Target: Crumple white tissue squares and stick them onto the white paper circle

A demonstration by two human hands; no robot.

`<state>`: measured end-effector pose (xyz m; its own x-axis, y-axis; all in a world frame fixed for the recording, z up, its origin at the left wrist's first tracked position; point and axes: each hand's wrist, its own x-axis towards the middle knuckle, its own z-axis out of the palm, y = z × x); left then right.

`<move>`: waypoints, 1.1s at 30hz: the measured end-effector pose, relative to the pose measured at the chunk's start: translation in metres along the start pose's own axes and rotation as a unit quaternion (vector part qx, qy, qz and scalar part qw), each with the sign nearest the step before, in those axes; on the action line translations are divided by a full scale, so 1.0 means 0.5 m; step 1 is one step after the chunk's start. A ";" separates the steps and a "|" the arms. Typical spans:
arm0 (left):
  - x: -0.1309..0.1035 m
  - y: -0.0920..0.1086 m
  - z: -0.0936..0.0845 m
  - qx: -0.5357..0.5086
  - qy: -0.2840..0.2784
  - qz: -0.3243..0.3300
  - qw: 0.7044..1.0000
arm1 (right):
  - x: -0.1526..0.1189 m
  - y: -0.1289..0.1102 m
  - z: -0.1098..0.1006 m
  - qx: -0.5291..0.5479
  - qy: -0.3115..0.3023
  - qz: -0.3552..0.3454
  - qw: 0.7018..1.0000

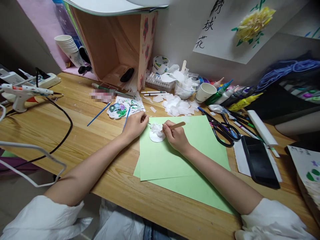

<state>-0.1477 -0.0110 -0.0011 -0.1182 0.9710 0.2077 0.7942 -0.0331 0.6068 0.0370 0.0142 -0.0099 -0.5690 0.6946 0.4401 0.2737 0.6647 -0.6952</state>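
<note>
My right hand (177, 136) is closed round a wooden craft stick (178, 125), its lower end pointing down at a white disc (157, 137). A ruffled heap of white paper pieces (155, 128) covers the upper part of this disc, which lies on a light green sheet of paper (160, 163). At the sheet's upper left edge rests my left hand (136, 124), its fingers curled together. A thin dark tip shows beside those fingers, too small to name. Just behind the left hand, a blue paintbrush (127, 116) lies partly hidden.
White paper scraps (178, 105) lie beyond the sheet, beside a bowl of scraps (184, 85) and a paper cup (205, 92). Black scissors (223, 130) and a phone (258, 161) are at right. A glue gun (23, 93) with its cable stands at left.
</note>
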 end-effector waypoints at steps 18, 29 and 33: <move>0.003 -0.003 0.003 0.024 -0.008 0.008 1.000 | -0.007 0.002 -0.005 0.109 0.033 0.052 0.992; 0.001 0.000 0.001 0.016 -0.015 0.004 1.000 | -0.004 0.002 0.003 -0.031 0.003 -0.021 0.999; 0.001 -0.001 0.002 0.013 -0.014 0.005 1.000 | 0.000 -0.002 0.001 0.011 0.009 0.026 1.000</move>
<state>-0.1478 -0.0100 -0.0021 -0.0941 0.9767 0.1927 0.8103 -0.0374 0.5848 0.0364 0.0135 -0.0097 -0.5405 0.7329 0.4131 0.2847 0.6214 -0.7300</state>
